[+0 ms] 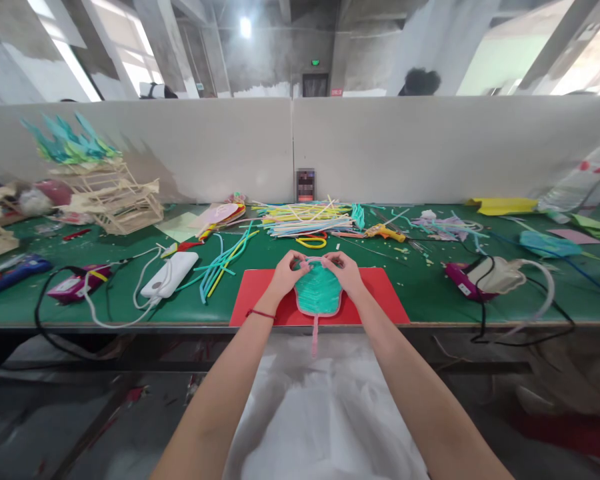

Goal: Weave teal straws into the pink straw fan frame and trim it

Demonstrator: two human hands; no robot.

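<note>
A small fan [319, 291] with a teal face, a pink rim and a thin pink handle lies over a red sheet [380, 293], its handle pointing toward me past the table edge. My left hand [289, 272] pinches the far left part of its rim between thumb and fingers. On the far right of the rim, my right hand [346, 272] holds it the same way. Both thumbs rest on the near face; the fingertips behind the rim are partly hidden.
Behind the red sheet lie a heap of pastel pipe cleaners [300, 219], yellow-handled scissors [312, 243] and a yellow glue gun [386, 232]. A white power bank [170, 275] with cables sits left, near loose teal and yellow stems [225, 263]. A purple device [467, 281] stands right.
</note>
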